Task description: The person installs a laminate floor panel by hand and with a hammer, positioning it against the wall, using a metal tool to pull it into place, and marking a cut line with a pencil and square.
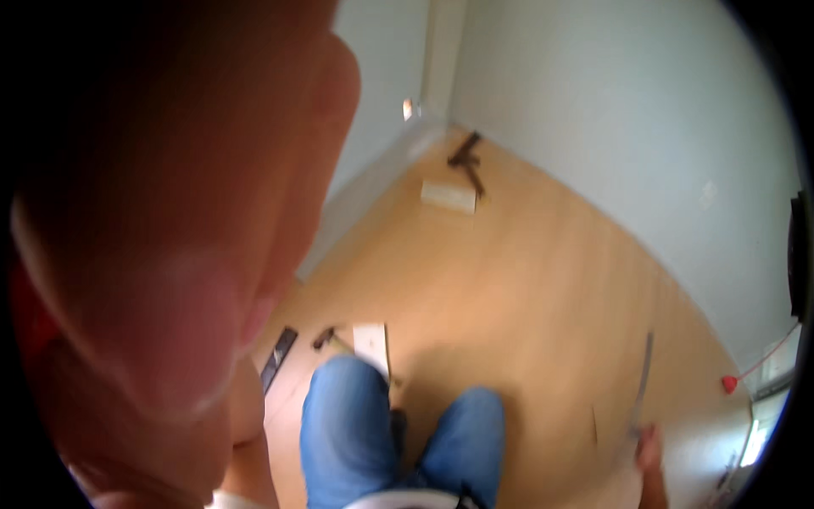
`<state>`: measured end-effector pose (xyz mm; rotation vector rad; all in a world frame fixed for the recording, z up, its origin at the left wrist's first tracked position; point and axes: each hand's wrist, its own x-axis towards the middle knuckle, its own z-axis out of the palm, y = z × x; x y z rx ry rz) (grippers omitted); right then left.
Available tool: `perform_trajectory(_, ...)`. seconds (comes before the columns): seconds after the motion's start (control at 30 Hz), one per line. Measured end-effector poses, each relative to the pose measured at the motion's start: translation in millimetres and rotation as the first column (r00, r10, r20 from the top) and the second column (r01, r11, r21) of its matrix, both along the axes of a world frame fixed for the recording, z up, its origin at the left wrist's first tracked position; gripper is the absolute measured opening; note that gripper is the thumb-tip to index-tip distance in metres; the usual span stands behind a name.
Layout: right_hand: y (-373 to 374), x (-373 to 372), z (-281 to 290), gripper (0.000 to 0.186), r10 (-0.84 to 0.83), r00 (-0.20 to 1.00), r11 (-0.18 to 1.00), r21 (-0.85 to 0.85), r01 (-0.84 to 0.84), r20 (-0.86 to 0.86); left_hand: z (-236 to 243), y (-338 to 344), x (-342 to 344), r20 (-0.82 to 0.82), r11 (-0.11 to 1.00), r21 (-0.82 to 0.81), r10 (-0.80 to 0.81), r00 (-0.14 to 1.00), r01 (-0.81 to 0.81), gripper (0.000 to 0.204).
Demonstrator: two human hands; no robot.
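Note:
My left hand (195,254) looms very close on the left, blurred and filling much of the view. Its fingers point downward, and whether they grip anything cannot be made out. A bit of something red (32,310) shows at the hand's outer edge. Low on the right, my right hand (649,450) is closed around the lower end of a long, thin grey strip (646,373). The strip stands up from the fist and is smeared by motion.
Beside my jeans-clad knees lie a hammer (329,338), a white board (370,343) and a dark bar-shaped tool (278,360). Near the room's corner are a pale block (448,197) and a dark tool (466,161). A red object (729,384) with a cord sits by the right wall.

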<state>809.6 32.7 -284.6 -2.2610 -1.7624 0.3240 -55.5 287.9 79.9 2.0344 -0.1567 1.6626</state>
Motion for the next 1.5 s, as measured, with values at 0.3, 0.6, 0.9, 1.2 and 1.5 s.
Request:
perform_trajectory(0.3,384,-195,122,0.049,0.38,0.861,0.925,-0.135,-0.355,0.338,-241,75,-141,-0.085,0.301,-0.853,0.726,0.683,-0.427,0.051)
perform_trajectory(0.6,414,-121,-98,0.042,-0.214,0.898,0.88,-0.476,0.006,-0.385,-377,32,-119,-0.586,-0.474,-0.796,0.451,0.673,-0.376,0.024)
perform_trajectory(0.9,330,-218,-155,0.034,0.192,0.977,0.776,-0.595,-0.21,-0.094,-258,303,-27,-0.689,-0.155,-0.699,0.407,0.599,-0.698,0.025)
perform_trajectory(1.2,515,-128,-114,0.038,0.129,0.99,0.853,-0.503,-0.14,-0.055,-295,370,12,-0.934,-0.054,-0.255,0.273,0.231,-0.966,0.021)
perform_trajectory(1.5,786,-188,-49,0.042,0.485,0.843,0.808,-0.487,-0.332,0.232,-562,106,-61,-0.947,-0.604,-0.237,-0.03,0.319,-0.761,0.044)
